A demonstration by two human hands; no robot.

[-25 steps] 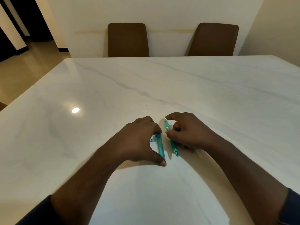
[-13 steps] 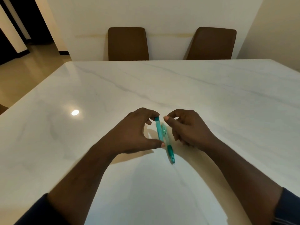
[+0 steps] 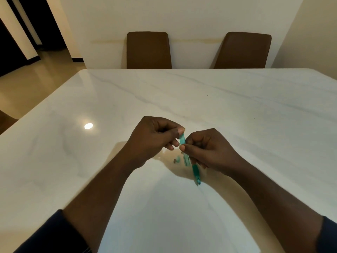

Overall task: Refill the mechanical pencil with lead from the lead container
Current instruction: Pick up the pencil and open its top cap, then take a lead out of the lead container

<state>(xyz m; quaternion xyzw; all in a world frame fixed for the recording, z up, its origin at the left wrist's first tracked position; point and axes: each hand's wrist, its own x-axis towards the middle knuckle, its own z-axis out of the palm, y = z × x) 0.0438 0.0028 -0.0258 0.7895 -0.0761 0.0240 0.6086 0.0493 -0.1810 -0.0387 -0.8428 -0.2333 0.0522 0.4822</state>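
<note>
Both hands meet above the white marble table [image 3: 182, 99]. My left hand [image 3: 155, 137] pinches the top end of a slim teal lead container [image 3: 182, 140] between thumb and fingers. My right hand [image 3: 211, 150] is closed around the teal mechanical pencil [image 3: 196, 172], and its thumb also touches the container just below my left thumb. The pencil slants down towards me, its tip just above the table. The two teal pieces overlap between my hands, so where they join is hard to tell. A small teal and brown bit [image 3: 176, 159] lies on the table under my hands.
Two brown chairs [image 3: 148, 50] [image 3: 242, 51] stand at the table's far edge against a cream wall. The table's left edge runs diagonally beside a shiny floor [image 3: 32, 81]. A lamp glare [image 3: 88, 126] shows on the tabletop to the left.
Both hands rose off the table and came together. The container went from lying flat to held up in my left fingers, and the pencil was lifted. A small bit now lies beneath them.
</note>
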